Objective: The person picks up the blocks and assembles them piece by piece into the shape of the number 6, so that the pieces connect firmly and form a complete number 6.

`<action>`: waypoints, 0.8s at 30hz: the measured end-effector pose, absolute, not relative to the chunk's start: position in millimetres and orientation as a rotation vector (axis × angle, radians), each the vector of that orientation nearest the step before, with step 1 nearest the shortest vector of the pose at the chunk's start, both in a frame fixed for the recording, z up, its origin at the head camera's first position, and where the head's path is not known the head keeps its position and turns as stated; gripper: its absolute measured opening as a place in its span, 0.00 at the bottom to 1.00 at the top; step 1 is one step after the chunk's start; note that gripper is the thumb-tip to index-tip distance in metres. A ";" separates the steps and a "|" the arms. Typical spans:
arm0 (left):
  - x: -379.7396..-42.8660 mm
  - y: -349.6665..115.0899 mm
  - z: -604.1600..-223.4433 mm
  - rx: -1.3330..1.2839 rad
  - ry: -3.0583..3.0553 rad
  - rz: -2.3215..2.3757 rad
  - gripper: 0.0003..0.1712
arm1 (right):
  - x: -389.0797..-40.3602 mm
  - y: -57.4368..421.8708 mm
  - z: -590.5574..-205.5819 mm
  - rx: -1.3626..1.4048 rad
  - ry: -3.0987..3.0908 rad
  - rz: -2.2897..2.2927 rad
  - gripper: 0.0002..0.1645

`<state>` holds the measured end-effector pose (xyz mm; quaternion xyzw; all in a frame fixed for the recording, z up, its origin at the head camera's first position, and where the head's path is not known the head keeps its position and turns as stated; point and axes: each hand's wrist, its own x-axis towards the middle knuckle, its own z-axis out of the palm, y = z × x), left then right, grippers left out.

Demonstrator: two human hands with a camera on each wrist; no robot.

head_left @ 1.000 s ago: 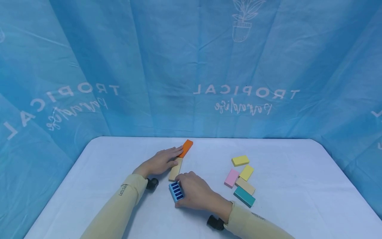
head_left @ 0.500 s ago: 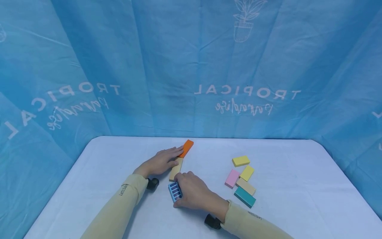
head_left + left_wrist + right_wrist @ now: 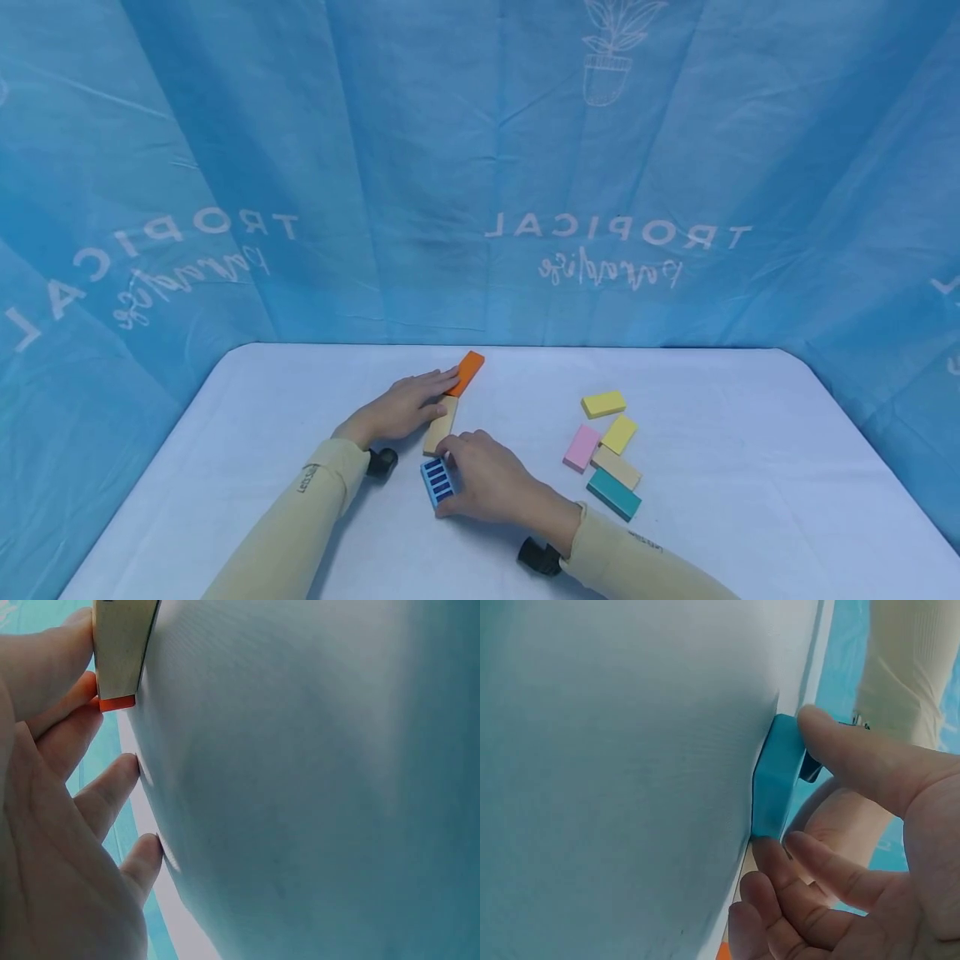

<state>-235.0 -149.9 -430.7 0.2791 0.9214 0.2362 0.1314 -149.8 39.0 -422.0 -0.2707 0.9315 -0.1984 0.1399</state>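
Observation:
An orange block (image 3: 471,368) and a plain wooden block (image 3: 439,430) lie end to end on the white table. My left hand (image 3: 401,407) stretches over them from the left, fingertips at the orange block and thumb at the wooden one's side; the left wrist view shows its other fingers spread. At the near end of the wooden block lies a light blue block (image 3: 435,481) with dark blue bars on top. My right hand (image 3: 487,479) pinches it by its two ends, thumb at the near end, fingers at the far end, as the right wrist view also shows.
To the right lie a pink block (image 3: 581,447), two yellow blocks, the nearer one (image 3: 619,434) beside the pink, a second wooden block (image 3: 617,467) and a teal block (image 3: 613,494). A blue printed curtain (image 3: 420,208) hangs behind the table (image 3: 720,467).
My right hand has shifted the light blue block slightly left, more in line with the wooden block's near end. My left hand and the other blocks stay put.

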 end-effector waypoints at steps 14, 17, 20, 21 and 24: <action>-234.8 -150.7 -431.2 0.809 2.681 0.677 0.33 | -150.1 39.2 -421.3 -0.845 2.707 -0.558 0.38; -235.1 -150.7 -431.0 0.818 2.685 0.677 0.32 | -151.0 40.1 -421.8 -0.841 2.698 -0.563 0.38; -235.6 -150.5 -431.2 0.826 2.685 0.679 0.32 | -151.6 40.7 -422.3 -0.840 2.690 -0.567 0.39; -235.6 -150.6 -431.4 0.829 2.687 0.678 0.32 | -151.8 40.6 -422.6 -0.840 2.687 -0.570 0.39; -235.6 -150.3 -431.8 0.814 2.684 0.672 0.33 | -152.5 40.6 -423.1 -0.838 2.681 -0.573 0.39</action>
